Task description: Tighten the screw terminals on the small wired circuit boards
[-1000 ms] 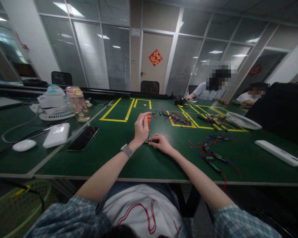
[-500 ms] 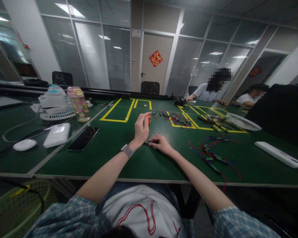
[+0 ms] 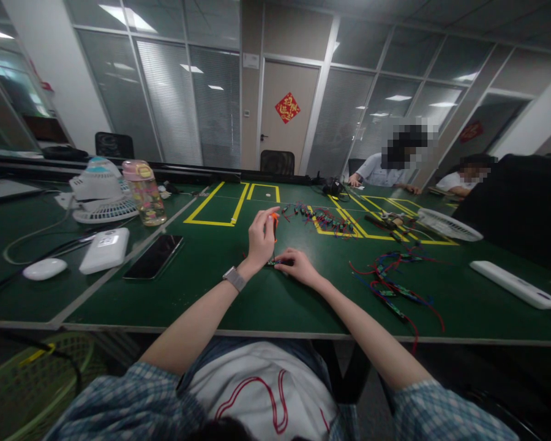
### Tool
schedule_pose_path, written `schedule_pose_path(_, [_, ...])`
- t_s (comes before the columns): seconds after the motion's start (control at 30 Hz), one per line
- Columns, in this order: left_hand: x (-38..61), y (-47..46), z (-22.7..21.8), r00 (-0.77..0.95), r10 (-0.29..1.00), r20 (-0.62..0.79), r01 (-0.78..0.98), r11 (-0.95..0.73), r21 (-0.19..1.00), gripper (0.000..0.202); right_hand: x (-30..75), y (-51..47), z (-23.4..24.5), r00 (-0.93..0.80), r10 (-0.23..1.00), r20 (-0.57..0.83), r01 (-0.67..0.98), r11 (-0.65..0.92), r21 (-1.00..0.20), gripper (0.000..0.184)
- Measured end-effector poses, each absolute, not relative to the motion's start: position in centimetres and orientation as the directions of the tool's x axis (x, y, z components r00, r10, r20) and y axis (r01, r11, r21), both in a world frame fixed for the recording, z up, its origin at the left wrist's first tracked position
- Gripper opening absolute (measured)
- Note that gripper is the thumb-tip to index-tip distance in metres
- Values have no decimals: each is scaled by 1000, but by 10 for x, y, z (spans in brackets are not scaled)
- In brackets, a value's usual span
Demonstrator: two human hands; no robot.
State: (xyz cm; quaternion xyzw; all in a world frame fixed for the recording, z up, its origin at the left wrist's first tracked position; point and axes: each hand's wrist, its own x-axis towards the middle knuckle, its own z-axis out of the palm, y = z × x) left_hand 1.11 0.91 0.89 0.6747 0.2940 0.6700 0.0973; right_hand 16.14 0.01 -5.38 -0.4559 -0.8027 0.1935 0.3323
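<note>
My left hand (image 3: 261,237) is closed around the orange handle of a screwdriver (image 3: 275,226), held upright. Its thin dark shaft points down at a small green circuit board (image 3: 270,263) on the table; whether the tip touches it I cannot tell. Beside the shaft, my right hand (image 3: 296,267) pinches the board's right end between thumb and fingers. Much of the board is covered by my hands. Several similar boards with red and blue wires (image 3: 388,293) lie to the right of my right hand, and a row of wired boards (image 3: 324,219) lies farther back.
On the green table (image 3: 202,300), a phone (image 3: 154,257), a white power bank (image 3: 104,250), a bottle (image 3: 144,193) and a white fan (image 3: 101,190) stand or lie left. A long white device (image 3: 515,285) lies right. Across the table a person (image 3: 386,168) sits.
Both hands keep the same hold on the screwdriver and the board, with hardly any movement. The co-worker's hand across the table has shifted slightly.
</note>
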Motion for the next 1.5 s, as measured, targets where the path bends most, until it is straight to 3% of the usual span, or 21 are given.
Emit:
schedule_pose_path(0.23, [13,6,10,-90,504,859,340,-795,502,20,160,0,-54,-357,863,358,605,506,-615,20])
schedule_pose_path(0.73, [12,9,7,-36,602,797,212,-775,595,31,160,0,-55,-350,856,380,600,517,-611,16])
schedule_pose_path(1.0, [13,9,7,-34,588,808,198,-789,582,30,156,1,-57,-342,841,420,605,539,-586,13])
schedule_pose_path(1.5, [16,7,8,-38,521,853,296,-809,507,20,153,9,-61,-308,878,366,574,478,-665,9])
